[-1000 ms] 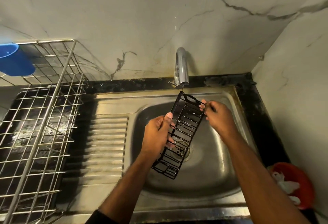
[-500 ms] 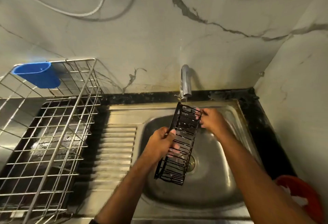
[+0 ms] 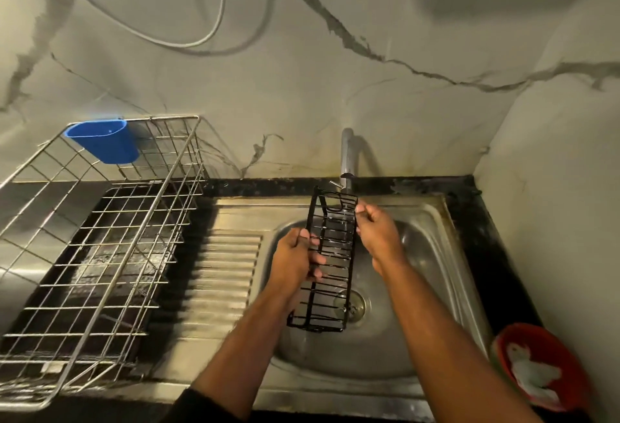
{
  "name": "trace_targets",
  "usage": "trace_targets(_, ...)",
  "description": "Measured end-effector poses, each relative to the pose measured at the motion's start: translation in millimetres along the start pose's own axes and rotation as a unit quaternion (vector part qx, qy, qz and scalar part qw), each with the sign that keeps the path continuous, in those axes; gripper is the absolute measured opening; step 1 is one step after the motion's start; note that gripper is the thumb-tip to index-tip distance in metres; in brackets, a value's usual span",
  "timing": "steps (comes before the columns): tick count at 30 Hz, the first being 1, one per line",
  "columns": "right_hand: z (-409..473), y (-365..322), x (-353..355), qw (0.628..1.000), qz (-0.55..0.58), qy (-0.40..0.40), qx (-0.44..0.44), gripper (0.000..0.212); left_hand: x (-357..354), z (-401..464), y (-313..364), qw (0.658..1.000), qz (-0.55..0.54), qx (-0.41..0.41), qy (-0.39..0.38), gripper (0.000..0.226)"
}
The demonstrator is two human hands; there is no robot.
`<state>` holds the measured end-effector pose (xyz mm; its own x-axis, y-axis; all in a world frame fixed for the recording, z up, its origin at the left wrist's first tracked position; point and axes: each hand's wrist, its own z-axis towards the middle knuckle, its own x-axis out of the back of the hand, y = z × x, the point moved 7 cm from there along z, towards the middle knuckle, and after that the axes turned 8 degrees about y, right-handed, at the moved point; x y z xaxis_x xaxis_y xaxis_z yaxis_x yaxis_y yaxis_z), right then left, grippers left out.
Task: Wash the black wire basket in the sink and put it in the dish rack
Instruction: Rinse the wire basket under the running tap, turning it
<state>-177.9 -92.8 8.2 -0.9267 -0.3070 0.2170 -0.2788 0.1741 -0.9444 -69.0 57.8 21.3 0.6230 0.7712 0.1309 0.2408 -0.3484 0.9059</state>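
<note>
Both forearms bare up to the elbow. Left hand (image 3: pixel 295 261) and right hand (image 3: pixel 377 233): no rings, watch or gloves visible. Dark sleeve edge (image 3: pixel 191 404) on left arm near the bottom frame edge.

A black wire basket (image 3: pixel 330 261) is seen, its thin bars laid as a ladder of parallel lines. The sink (image 3: pixel 432 288) is dull silver steel, and its draining board (image 3: pixel 221 275) is marked by parallel ridges. The tap (image 3: pixel 347 157) is shiny silver. A square grid pattern is formed by the silver wires of the dish rack (image 3: pixel 100 255), on whose far edge a bright blue cup (image 3: pixel 104 140) is hung. The wall (image 3: pixel 335 70) is pale cream marble, crossed by dark grey veins. The counter strip (image 3: pixel 469 208) behind the sink is black. A red bowl (image 3: pixel 543 365) with white contents is shown at the lower right.
</note>
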Motion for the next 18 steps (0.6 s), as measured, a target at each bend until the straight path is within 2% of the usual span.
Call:
trace_targets(8, -5.7, -14.0, 10.3, 0.997, -0.037, -0.001, 0.063, 0.039, -4.9, -25.6, 10.9, 0.996, -0.083, -0.008, -0.017, 0.03)
trace_targets(18, -42.4, -31.5, 4.8, 0.997, -0.01, 0.05, 0.059, 0.044, 9.5, -9.7, 31.1, 0.993, -0.092, -0.004, -0.078, 0.03)
